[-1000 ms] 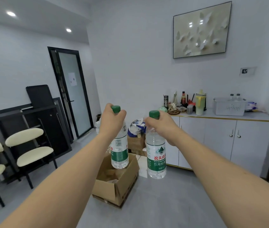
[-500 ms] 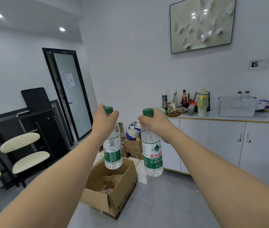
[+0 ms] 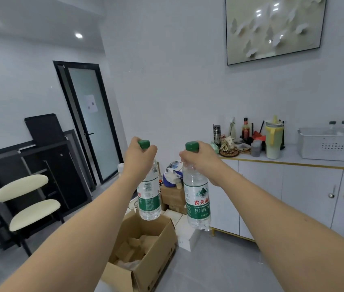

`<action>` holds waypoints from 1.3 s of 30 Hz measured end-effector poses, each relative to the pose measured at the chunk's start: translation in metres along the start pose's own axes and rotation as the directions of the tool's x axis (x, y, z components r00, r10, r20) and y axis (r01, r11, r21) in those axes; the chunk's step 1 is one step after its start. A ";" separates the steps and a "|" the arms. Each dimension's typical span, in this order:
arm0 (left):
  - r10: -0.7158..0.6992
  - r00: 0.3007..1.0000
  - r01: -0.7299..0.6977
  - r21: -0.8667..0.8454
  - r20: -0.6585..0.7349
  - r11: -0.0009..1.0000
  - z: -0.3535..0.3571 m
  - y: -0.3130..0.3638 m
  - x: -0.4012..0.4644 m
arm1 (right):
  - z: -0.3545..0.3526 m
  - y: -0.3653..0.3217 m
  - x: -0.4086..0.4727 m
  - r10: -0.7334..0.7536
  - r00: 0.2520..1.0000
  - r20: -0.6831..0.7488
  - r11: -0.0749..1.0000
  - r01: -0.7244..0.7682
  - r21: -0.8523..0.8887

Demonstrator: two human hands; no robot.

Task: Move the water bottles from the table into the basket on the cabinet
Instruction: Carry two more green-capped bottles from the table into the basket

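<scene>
Two clear water bottles with green caps and green labels hang in front of me. My left hand (image 3: 138, 158) grips the left bottle (image 3: 149, 196) by its neck. My right hand (image 3: 198, 159) grips the right bottle (image 3: 197, 202) the same way. The white perforated basket (image 3: 329, 147) stands on the white cabinet (image 3: 289, 186) at the far right, well beyond my right hand. Two bottles' dark caps (image 3: 338, 122) show above the basket's rim.
An open cardboard box (image 3: 145, 253) sits on the floor below the bottles, with more boxes and a bag (image 3: 173, 173) behind it. Jars, sauce bottles and a yellow jug (image 3: 273, 137) crowd the cabinet top left of the basket. Cream chairs (image 3: 25, 199) stand left.
The view has come closer to the cabinet and turned slightly left, so the basket has shifted right in the frame. Both hands still carry their bottles in the same grip.
</scene>
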State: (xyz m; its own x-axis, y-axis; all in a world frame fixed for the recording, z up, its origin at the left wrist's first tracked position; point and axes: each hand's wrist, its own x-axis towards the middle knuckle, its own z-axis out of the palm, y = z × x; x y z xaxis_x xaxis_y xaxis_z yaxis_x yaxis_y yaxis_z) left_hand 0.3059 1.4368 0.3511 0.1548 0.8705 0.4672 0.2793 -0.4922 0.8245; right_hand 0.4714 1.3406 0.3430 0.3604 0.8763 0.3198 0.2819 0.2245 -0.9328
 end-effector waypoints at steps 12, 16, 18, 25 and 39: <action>-0.028 0.999 0.028 0.016 -0.041 0.999 0.124 0.004 0.084 | -0.089 0.057 0.118 0.010 0.999 0.046 0.999 -0.012 0.040; -0.024 0.999 0.024 0.001 -0.040 1.000 0.170 -0.005 0.124 | -0.113 0.081 0.166 0.018 0.999 0.049 0.999 -0.020 0.030; -0.022 1.000 0.022 -0.009 -0.020 1.000 0.196 -0.009 0.142 | -0.127 0.094 0.186 0.021 0.999 0.036 0.999 -0.022 0.024; -0.008 1.000 0.008 -0.032 0.012 0.999 0.299 0.008 0.190 | -0.209 0.126 0.247 0.030 1.000 -0.001 1.000 -0.030 -0.004; 0.070 0.996 -0.064 -0.097 0.060 0.993 0.502 0.062 0.264 | -0.383 0.182 0.355 -0.005 0.996 -0.085 0.998 0.000 -0.058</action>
State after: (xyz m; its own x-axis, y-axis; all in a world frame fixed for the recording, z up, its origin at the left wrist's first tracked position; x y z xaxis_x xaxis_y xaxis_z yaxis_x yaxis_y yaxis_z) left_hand 0.8400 1.6376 0.3652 0.2303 0.8325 0.5039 0.1758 -0.5449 0.8199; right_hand 0.9914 1.5289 0.3499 0.4330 0.8359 0.3372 0.3326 0.1996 -0.9217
